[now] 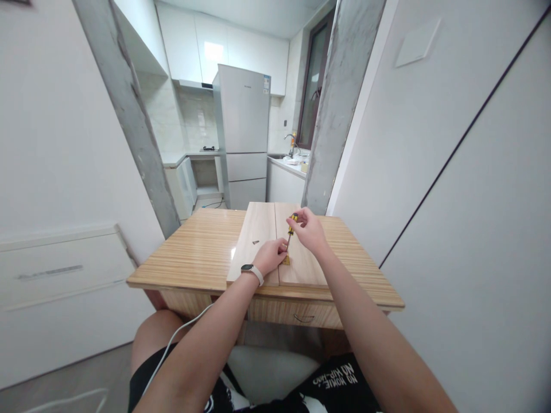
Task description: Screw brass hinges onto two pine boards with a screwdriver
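My right hand [310,230] is closed around the yellow-and-black handle of a screwdriver [291,225], which stands at a slant with its shaft pointing down. Below its tip, a small brass-coloured hinge [286,260] lies by the seam between two pale wooden boards. My left hand [271,256] rests on the boards, its fingertips pinched together beside the screwdriver's tip and the hinge. What those fingers hold, if anything, is too small to make out. On the left board [253,221] lies a little heap of dark screws [255,242]; the right board [301,269] is under my right hand.
The boards lie on a striped wooden table [193,246] with a drawer [297,314] at its front. A white cable [181,328] runs over my leg. White walls stand close on both sides. A tall fridge [245,115] and a sink counter [286,166] are beyond.
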`<state>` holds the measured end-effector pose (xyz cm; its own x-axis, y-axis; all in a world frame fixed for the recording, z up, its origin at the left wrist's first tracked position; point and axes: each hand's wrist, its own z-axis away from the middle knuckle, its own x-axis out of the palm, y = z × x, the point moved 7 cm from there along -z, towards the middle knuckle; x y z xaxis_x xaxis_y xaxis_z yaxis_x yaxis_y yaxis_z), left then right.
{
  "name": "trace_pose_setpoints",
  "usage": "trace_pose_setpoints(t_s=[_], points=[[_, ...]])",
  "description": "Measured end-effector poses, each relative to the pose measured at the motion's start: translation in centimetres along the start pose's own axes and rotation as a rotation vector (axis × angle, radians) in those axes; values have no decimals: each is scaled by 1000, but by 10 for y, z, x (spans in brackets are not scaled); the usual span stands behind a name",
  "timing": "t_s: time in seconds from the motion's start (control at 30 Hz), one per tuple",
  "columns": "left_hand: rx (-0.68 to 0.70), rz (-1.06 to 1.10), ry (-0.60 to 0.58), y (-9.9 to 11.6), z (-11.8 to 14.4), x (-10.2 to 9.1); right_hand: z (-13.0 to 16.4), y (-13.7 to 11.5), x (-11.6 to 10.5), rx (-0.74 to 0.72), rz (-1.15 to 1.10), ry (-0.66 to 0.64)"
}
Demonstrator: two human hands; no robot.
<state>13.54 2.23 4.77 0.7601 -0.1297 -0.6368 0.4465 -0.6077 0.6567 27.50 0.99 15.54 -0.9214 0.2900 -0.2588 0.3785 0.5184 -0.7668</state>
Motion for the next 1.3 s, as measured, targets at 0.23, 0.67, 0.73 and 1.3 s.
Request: trace_pose_setpoints(t_s=[0.23, 0.67, 0.73, 1.3], points=[[22, -2, -5, 1, 0, 0, -1, 3, 17, 82, -227, -142], [21, -15, -2, 5, 0, -2, -4, 3, 7, 2, 29, -30], [25, -19, 1, 5, 0, -2, -5, 2, 8, -19, 56, -26], [12, -44, 16, 3, 2, 0, 0, 8, 16, 76, -201, -193]])
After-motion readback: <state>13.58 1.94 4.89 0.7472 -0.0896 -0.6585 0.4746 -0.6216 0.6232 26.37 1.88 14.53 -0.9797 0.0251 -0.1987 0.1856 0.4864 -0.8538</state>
